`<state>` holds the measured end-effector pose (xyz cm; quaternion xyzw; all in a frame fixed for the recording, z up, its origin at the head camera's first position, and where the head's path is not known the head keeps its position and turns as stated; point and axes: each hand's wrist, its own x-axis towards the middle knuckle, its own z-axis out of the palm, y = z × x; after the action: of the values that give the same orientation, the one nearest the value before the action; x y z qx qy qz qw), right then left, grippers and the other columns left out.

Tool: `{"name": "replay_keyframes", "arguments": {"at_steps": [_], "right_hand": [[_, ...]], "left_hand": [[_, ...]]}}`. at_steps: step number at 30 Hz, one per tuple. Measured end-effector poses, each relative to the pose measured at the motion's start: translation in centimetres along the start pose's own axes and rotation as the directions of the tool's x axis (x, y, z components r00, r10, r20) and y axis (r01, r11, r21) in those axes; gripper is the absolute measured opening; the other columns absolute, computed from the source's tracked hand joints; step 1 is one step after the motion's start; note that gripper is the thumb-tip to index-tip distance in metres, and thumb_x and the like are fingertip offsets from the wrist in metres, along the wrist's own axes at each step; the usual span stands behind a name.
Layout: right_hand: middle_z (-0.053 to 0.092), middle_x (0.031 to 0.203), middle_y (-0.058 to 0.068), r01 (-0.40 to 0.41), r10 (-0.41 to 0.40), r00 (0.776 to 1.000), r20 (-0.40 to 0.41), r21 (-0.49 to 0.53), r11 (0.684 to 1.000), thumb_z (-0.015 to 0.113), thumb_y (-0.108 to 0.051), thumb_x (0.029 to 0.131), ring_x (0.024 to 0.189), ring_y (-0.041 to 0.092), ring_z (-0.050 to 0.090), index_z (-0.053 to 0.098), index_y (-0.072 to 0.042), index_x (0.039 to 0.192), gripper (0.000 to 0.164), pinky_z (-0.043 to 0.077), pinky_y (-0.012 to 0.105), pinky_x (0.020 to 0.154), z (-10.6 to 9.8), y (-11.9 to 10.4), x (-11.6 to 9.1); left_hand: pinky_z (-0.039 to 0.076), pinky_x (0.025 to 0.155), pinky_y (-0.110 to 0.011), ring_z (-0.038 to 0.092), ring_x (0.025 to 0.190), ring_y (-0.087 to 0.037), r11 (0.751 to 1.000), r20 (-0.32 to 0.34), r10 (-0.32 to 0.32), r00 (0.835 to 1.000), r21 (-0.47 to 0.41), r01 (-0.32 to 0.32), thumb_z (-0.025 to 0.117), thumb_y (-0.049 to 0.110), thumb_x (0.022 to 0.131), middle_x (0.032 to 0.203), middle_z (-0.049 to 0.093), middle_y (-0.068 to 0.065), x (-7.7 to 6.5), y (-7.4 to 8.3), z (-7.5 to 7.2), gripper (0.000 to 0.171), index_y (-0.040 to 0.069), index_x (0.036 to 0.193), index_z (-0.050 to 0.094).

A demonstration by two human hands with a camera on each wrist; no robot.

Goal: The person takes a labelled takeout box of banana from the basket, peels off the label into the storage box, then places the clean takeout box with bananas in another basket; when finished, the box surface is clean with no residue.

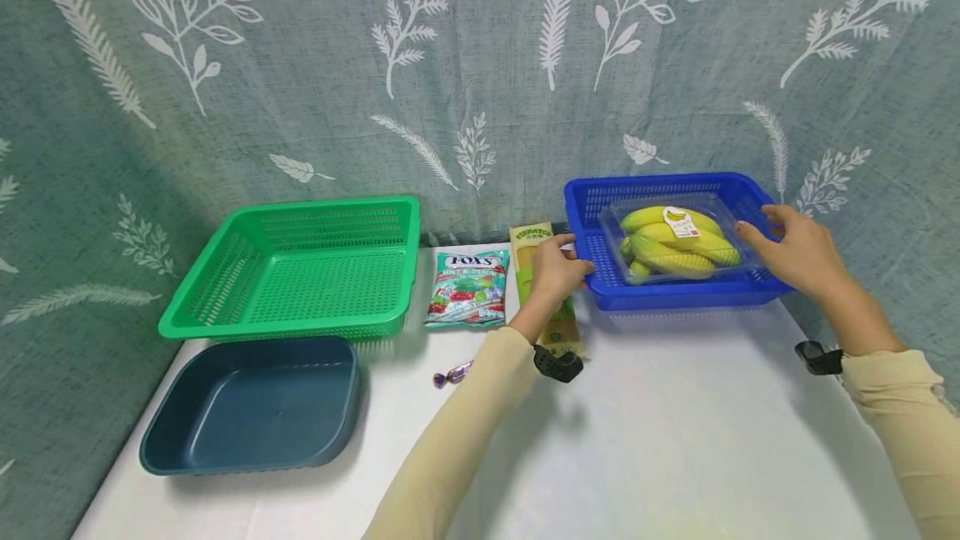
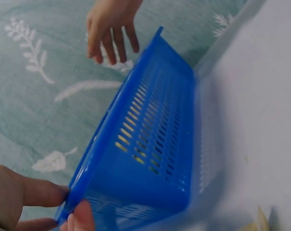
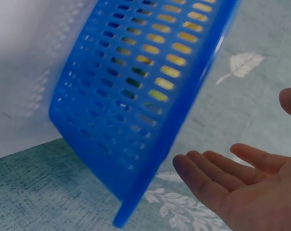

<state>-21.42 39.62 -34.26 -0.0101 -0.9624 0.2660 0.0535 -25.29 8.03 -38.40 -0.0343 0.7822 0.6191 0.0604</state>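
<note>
A blue perforated basket stands at the back right. Inside it sits a clear plastic box of yellow bananas with a white label. My left hand pinches the basket's left rim between thumb and fingers, as the left wrist view confirms at the rim. On the opposite side my right hand hovers by the right rim, holding nothing. The right wrist view has its fingers extended and spread, with a gap between them and the basket.
Left of my left hand lie a green-yellow packet, partly behind the wrist, a Fox's candy bag and a purple-wrapped candy. Farther left are a green basket and a dark blue tub. A leaf-patterned curtain hangs behind.
</note>
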Motion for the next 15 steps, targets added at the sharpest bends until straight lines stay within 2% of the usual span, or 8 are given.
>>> {"name": "replay_keyframes", "arguments": {"at_steps": [4,10,15], "right_hand": [[0.037,0.138,0.046,-0.016,0.016,1.0,0.018,-0.017,1.0,0.041,-0.055,0.103,0.123,0.061,0.038,0.027,0.015,0.149,0.085,0.037,0.073,0.091,0.4,0.6,0.8],[0.036,0.138,0.047,-0.067,0.068,0.995,0.067,-0.02,0.998,0.037,-0.058,0.102,0.122,0.064,0.035,0.028,0.017,0.147,0.088,0.036,0.073,0.092,0.8,1.5,1.9],[0.033,0.139,0.048,-0.098,0.096,0.987,0.132,0.006,0.995,0.034,-0.058,0.103,0.122,0.063,0.037,0.022,0.02,0.148,0.091,0.036,0.072,0.094,1.0,2.1,2.9]], "left_hand": [[0.06,0.068,-0.043,0.06,0.064,-0.013,1.0,-0.001,0.005,1.0,-0.015,-0.005,0.077,-0.003,0.085,0.09,0.059,-0.004,0.1,-0.4,-0.2,0.059,0.008,0.14,0.059],[0.057,0.055,-0.029,0.062,0.064,-0.013,1.0,-0.005,0.0,1.0,0.001,0.0,0.078,-0.002,0.085,0.089,0.06,-0.003,0.2,-0.8,-0.4,0.058,0.01,0.139,0.06],[0.056,0.052,-0.028,0.061,0.062,-0.013,1.0,-0.012,-0.01,1.0,-0.011,0.01,0.078,-0.002,0.084,0.087,0.059,-0.002,0.3,-0.7,-0.4,0.058,0.01,0.138,0.061]]}}
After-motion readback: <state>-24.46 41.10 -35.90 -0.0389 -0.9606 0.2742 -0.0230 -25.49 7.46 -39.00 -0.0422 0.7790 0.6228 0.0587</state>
